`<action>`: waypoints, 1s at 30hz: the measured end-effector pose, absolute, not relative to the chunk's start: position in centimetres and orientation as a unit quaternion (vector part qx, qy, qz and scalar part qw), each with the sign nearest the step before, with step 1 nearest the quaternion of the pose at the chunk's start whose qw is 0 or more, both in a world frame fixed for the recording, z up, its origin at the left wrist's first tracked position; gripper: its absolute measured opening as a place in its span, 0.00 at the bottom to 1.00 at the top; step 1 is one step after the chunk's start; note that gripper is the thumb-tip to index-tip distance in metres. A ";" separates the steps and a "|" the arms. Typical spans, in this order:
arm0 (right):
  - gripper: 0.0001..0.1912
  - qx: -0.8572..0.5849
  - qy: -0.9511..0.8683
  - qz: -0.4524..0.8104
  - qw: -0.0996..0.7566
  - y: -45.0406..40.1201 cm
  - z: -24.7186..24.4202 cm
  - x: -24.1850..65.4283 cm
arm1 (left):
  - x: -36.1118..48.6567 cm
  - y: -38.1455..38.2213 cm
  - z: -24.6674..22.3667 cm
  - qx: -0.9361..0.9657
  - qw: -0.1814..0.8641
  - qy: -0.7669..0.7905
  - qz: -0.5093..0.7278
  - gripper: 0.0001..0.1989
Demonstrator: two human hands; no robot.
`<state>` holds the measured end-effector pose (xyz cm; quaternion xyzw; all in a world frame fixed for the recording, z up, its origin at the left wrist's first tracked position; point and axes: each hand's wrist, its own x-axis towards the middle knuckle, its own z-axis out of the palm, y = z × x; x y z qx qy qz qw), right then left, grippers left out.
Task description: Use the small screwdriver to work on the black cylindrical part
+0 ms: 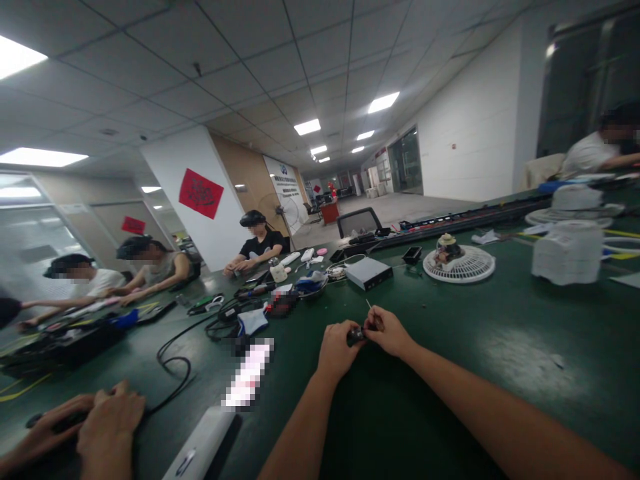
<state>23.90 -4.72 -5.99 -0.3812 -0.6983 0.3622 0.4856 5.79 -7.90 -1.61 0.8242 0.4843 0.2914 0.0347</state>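
Note:
Over the green table, my left hand [338, 347] is closed around a small dark cylindrical part [356, 335], too small to name more exactly. Close against it, my right hand [388, 330] is closed in a pinch on a thin light stick-like tool [369, 304], whose tip points up and away. The right fingers meet the near side of the dark part, and whether they also grip it is hidden. Beyond my hands sits a grey metal box [369, 273]. To its right lies a white round fan grille [459, 265] with a motor on top.
A co-worker's hands [107, 417] work at the lower left beside a black cable [173, 373]. A white device [203, 443] lies left of my arms. Tools, cloths and cables crowd the left middle; a white plastic housing [567, 253] stands right. Other people sit around the table.

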 end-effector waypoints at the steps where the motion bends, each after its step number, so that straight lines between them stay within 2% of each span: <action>1: 0.17 -0.387 -0.701 0.358 0.480 -4.8 -5.9 24.0 | 5.8 -7.9 -1.6 0.826 0.036 0.482 0.291 0.13; 11: 0.15 -0.419 -0.714 0.349 0.439 -5.4 -5.4 23.8 | 5.9 -8.0 -1.5 0.829 0.038 0.477 0.289 0.13; 22: 0.17 -0.397 -0.613 0.444 0.519 -4.7 -4.8 24.3 | 5.4 -7.2 -1.9 0.774 0.027 0.548 0.316 0.10; 30: 0.16 -0.386 -0.565 0.522 0.509 -4.6 -4.7 24.9 | 4.5 -6.3 -2.6 0.734 0.061 0.594 0.323 0.11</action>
